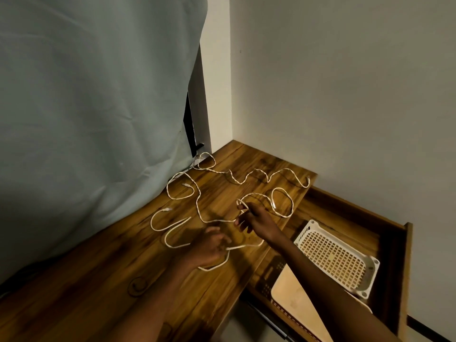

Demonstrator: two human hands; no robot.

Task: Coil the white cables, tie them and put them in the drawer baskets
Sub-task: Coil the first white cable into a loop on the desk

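Observation:
Several white braided cables (197,206) lie loose and tangled across the wooden table (123,280). My right hand (254,219) is over the middle of them and pinches a small loop of cable between thumb and fingers. My left hand (209,246), blurred, is nearer to me with a cable strand running out from between its fingers. On the right an open wooden drawer (394,267) holds a white perforated basket (338,260) and, nearer to me, a second basket (296,299) that my right forearm partly hides.
A pale green cloth (98,119) hangs at the left and its lower edge touches the table's back. White walls close the corner behind. The table's right edge borders the open drawer, which juts out toward the right.

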